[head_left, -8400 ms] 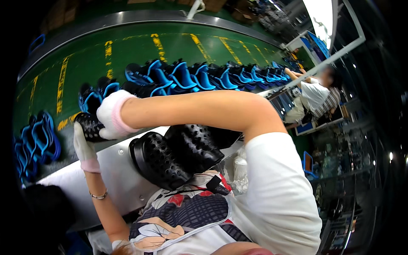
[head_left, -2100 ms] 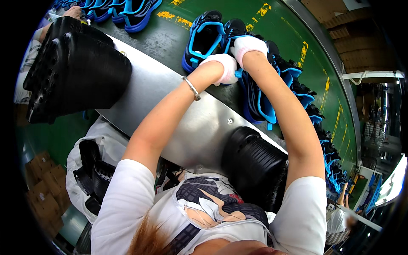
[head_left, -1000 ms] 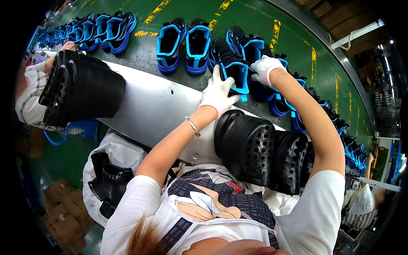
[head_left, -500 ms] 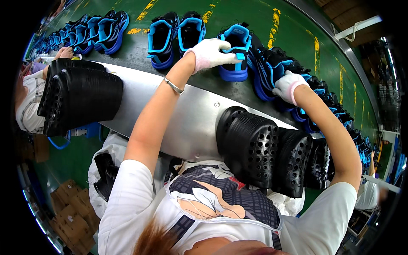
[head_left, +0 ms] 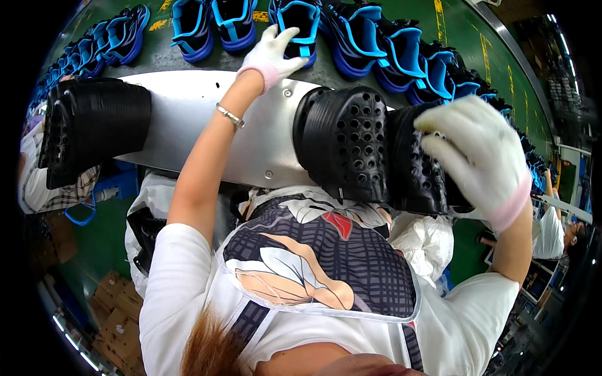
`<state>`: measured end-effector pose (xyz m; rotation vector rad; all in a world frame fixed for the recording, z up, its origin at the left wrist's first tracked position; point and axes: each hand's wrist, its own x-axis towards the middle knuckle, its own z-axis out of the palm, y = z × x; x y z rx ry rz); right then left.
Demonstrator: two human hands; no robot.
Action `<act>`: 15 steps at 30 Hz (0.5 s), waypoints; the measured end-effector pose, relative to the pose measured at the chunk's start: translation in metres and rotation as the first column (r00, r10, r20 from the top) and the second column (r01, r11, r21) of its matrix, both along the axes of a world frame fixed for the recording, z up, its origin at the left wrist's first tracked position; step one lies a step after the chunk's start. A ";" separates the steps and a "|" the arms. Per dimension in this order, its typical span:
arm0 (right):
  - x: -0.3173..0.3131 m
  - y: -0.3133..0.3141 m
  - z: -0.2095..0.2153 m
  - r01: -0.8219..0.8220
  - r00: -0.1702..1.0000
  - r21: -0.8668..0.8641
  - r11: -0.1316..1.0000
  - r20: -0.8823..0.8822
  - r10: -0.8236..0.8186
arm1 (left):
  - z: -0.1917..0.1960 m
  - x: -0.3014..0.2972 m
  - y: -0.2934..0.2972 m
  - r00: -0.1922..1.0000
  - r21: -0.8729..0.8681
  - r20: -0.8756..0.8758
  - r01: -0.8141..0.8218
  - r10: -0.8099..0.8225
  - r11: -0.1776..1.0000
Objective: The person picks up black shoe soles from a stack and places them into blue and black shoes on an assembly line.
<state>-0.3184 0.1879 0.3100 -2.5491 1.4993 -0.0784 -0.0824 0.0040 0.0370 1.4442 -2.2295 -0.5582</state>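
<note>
My left hand (head_left: 274, 55), in a white knit glove, is at the heel of a black and blue sneaker (head_left: 305, 52). Its fingers are spread along the heel's left side, not wrapped round it. My right hand (head_left: 480, 153), gloved alike, hovers at a stack of black plastic pieces with round holes (head_left: 417, 178). The fingers are bent but apart, somewhat blurred, with nothing visible between them. Left of that stack stands another holed black stack (head_left: 357, 144) on a silvery metal shelf (head_left: 207, 131). Part of the right-hand stack is hidden behind my glove.
Rows of sneakers (head_left: 401, 56) stretch left and right along the green surface with yellow marks. A further black stack (head_left: 106, 128) sits at the shelf's left end. White bags (head_left: 426, 247) hang below the shelf. Cardboard boxes (head_left: 119, 326) lie lower left. Other people are at both sides.
My right hand has drawn back from the sneakers on the right to the holed black stack. My left hand has loosened its fingers at the sneaker's heel. The whole view has shifted.
</note>
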 end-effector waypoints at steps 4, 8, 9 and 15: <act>0.011 0.031 0.000 -0.023 1.000 -0.006 1.000 0.010 0.023 | 0.017 0.009 0.019 0.995 -0.136 -0.093 -0.059 0.047 0.989; 0.025 0.043 -0.024 -0.081 0.991 -0.027 0.996 -0.109 0.077 | 0.032 0.018 0.034 0.982 -0.107 -0.186 -0.063 0.043 0.992; 0.028 0.043 -0.031 -0.093 0.991 -0.030 0.995 -0.098 0.090 | 0.034 0.019 0.036 0.977 -0.114 -0.208 -0.058 0.034 0.992; 0.035 0.038 -0.051 -0.058 0.983 -0.116 0.992 -0.179 0.037 | 0.040 0.025 0.051 0.967 -0.090 -0.252 -0.047 0.023 0.995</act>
